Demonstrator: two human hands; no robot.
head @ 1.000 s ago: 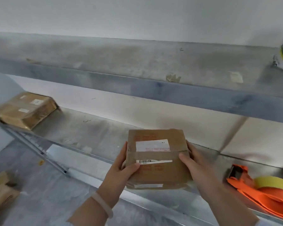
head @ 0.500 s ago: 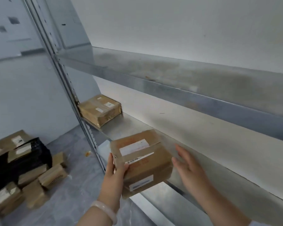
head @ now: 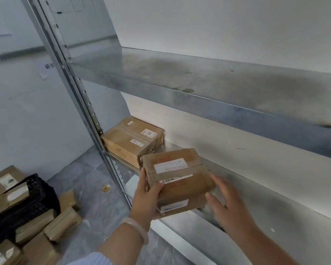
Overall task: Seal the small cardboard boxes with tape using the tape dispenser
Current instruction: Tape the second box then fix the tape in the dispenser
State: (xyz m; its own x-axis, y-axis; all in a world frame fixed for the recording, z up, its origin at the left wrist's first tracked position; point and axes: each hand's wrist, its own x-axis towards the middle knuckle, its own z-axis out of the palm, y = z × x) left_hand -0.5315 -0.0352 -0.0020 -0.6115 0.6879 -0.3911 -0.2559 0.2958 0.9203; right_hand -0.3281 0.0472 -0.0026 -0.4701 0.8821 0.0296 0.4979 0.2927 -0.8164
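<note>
Two hands in your view: left hand [head: 145,196], right hand [head: 227,209]. One bracelet [head: 136,228]. Cardboard boxes: one held box [head: 178,180] at 6 o'clock, one shelf box [head: 130,138] at 10 o'clock from it, and at least six floor boxes [head: 63,224] at 8 o'clock, some cut off at the edge. One black crate [head: 27,199]. Two metal shelves: upper shelf [head: 199,77], lower shelf [head: 275,207].

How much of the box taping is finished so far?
Done, it seems: one taped box sits on the shelf. In hand: the left hand grips a second box, tape already across its top, with the right hand open beside it. Left: the pile of boxes on the floor; whether sealed, I cannot tell.
</note>
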